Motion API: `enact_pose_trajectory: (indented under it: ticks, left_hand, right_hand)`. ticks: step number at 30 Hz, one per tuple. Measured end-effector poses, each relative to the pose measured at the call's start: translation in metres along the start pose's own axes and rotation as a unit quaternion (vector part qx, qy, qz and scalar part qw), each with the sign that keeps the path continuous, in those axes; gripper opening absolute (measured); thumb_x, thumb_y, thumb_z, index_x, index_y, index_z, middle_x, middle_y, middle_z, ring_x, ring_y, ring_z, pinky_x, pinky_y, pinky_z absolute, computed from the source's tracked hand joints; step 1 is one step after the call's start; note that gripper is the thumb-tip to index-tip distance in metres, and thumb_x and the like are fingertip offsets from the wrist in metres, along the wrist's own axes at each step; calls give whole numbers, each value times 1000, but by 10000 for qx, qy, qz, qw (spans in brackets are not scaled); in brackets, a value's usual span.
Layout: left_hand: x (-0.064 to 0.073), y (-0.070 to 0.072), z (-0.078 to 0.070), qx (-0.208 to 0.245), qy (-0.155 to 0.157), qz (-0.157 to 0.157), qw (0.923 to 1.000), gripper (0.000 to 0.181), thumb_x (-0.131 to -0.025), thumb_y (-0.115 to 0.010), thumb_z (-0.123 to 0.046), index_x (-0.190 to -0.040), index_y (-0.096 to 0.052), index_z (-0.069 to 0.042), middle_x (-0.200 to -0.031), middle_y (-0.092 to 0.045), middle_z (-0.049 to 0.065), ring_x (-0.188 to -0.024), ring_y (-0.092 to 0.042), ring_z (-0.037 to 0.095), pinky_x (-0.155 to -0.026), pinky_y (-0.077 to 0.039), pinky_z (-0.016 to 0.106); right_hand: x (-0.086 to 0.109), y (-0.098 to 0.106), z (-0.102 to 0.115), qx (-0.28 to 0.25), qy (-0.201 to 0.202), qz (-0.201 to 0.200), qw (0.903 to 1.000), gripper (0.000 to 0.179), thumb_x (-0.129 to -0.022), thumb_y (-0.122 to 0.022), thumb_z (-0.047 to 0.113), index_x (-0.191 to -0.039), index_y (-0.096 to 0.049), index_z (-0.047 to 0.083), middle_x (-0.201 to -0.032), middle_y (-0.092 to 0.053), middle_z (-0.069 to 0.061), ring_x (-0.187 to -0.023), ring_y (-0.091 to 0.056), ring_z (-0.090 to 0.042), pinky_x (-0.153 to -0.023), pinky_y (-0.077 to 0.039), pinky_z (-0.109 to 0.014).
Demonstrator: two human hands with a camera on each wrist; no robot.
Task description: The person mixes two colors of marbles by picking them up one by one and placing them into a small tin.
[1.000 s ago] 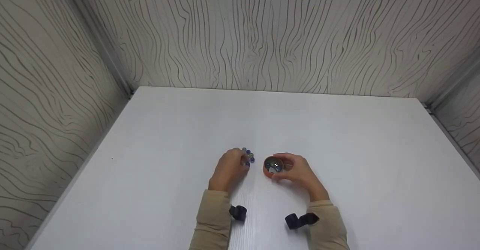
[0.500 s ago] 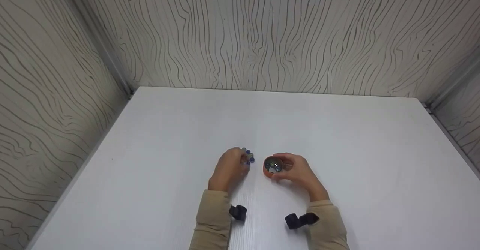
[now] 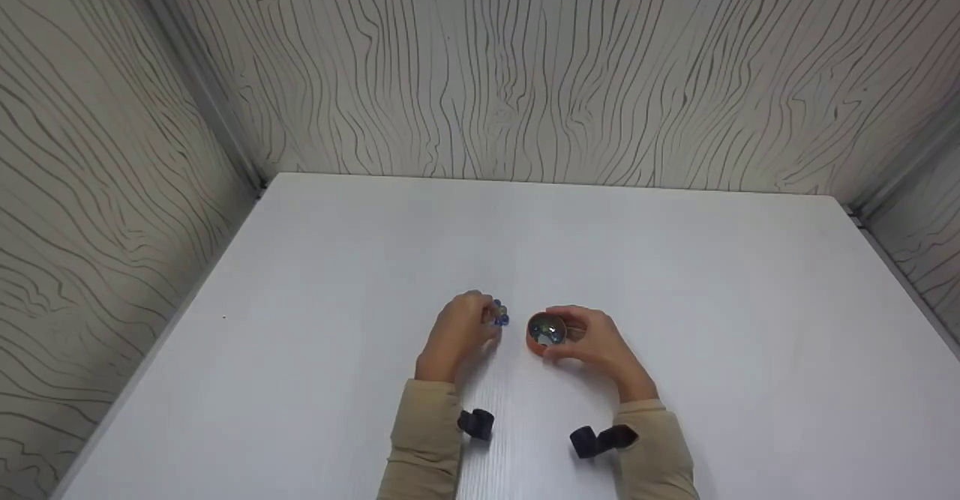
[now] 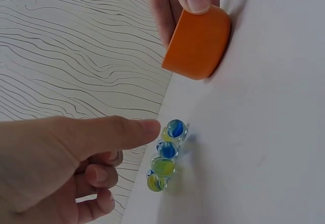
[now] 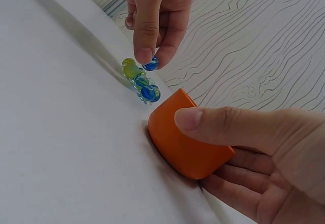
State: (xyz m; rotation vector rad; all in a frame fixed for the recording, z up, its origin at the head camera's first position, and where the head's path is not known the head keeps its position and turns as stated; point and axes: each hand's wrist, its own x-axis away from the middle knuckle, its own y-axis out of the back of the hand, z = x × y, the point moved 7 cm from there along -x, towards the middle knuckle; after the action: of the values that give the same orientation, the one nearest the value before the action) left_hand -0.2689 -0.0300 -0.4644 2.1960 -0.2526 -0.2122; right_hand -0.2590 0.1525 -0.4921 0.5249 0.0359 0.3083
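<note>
Before patterned walls (image 3: 525, 73), over a white table (image 3: 712, 275), holds right hand (image 3: 598, 341) and left hand (image 3: 455, 331) apart. With the right, grips a cup (image 5: 172, 137), orange, near mid-table. With the left, curls fingers close to marbles (image 4: 163, 167) just left of the cup; cannot tell whether pinching any

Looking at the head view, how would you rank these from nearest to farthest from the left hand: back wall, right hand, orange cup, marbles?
From the left hand:
1. Marbles, immediately to its right.
2. Orange cup, to the right of the marbles.
3. Right hand, gripping the cup from the right.
4. Back wall, far beyond both hands.
</note>
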Motion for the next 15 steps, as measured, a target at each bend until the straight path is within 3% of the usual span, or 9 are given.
enact_pose_trajectory:
  ticks: [6, 15]
  left_hand:
    - [0, 1, -2, 108, 92, 24, 9999, 14, -80, -74, -5, -93, -72, -2, -81, -61, 5, -71, -46, 10, -64, -42, 21]
    - [1, 4, -5, 99, 181, -11, 9998, 18, -81, -75, -9, -98, -73, -4, -87, -66, 6, -76, -56, 13, -71, -50, 25]
  right_hand:
    - [-1, 0, -3, -36, -43, -52, 10000, 67, -69, -85, 12, -127, -57, -5, -130, -59, -27, -123, -57, -42, -104, -46, -45]
    - [-1, 0, -1, -38, 21, -12, 10000, 66, -69, -85, 11, -127, -56, -6, -129, -59, -28, -122, -57, -43, -103, -46, -46]
